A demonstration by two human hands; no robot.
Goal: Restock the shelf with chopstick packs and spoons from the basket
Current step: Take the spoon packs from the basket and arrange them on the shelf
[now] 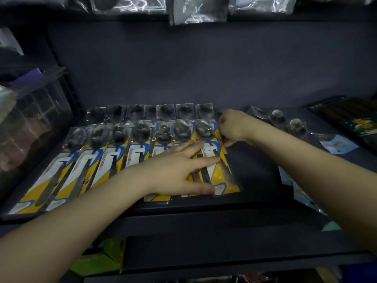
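Several spoon packs with yellow, blue and white cards lie in overlapping rows on the dark shelf [255, 176]. My left hand [179, 168] lies flat on the rightmost spoon pack [219, 172], fingers spread over its card, thumb at its near end. My right hand [232, 127] pinches the far right edge of that same pack, next to the spoon bowl. A second row of spoon bowls in clear wrap [151, 112] shows behind the front row. No basket is visible.
More spoons on pale blue cards [295, 127] lie on the shelf's right side under my right forearm. A dark flat pack with green print [350, 117] sits far right. A clear plastic bin [32, 123] stands at the left. Shiny bags [197, 9] hang above.
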